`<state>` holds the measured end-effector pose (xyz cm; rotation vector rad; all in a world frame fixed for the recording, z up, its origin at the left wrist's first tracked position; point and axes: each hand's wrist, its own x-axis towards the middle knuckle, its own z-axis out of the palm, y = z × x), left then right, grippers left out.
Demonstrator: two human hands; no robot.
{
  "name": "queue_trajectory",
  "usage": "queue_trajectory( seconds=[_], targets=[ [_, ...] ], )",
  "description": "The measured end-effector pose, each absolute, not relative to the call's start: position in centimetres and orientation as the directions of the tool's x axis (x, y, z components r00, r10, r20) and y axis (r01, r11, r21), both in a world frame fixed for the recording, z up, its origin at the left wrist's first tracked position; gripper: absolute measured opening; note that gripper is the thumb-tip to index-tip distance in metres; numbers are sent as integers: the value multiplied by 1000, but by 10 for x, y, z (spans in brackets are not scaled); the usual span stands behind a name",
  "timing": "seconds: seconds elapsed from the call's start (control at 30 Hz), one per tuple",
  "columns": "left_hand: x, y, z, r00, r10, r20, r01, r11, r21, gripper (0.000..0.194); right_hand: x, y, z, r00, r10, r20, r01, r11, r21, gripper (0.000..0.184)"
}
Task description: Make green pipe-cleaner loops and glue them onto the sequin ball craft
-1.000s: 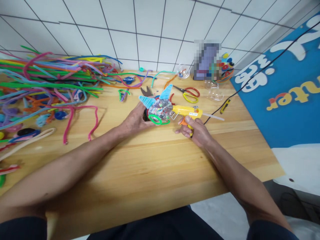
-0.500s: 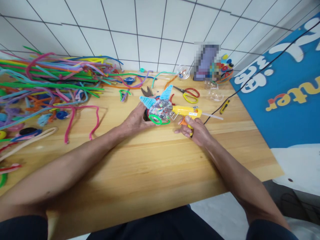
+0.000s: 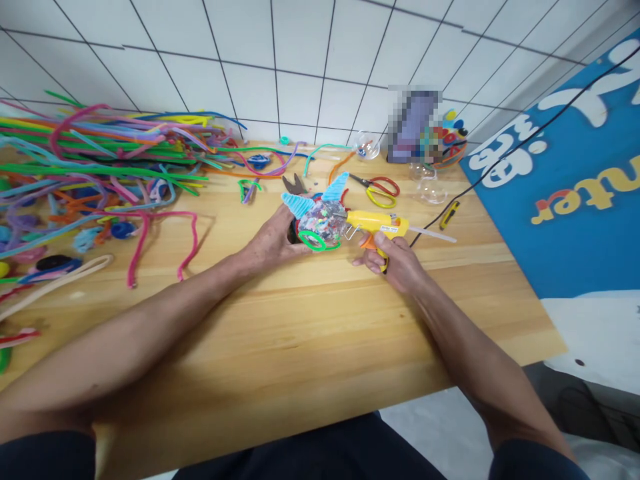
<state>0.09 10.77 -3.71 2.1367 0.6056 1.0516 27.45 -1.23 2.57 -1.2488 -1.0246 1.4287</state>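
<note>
Two light-blue ears point(image 3: 335, 187) top the speckled ball point(image 3: 323, 222) over the desk point(image 3: 300, 347); left grip point(image 3: 275, 237) curls around it, right grip point(image 3: 401, 261) closes on the glue gun point(image 3: 373, 221), label point(image 3: 390, 229) illegible. Blue board point(image 3: 585, 260): cropped lettering.

Bright light casts soft shadows across the tabletop point(image 3: 300, 340).
</note>
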Motion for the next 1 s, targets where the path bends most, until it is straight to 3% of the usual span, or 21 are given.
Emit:
queue_trajectory(
  seconds=[1.0],
  targets=[
    [3, 107, -35, 564, 648, 512, 90, -664, 742, 96, 272, -19, 28, -24, 975, -219, -67, -220, -973, 63]
  ],
)
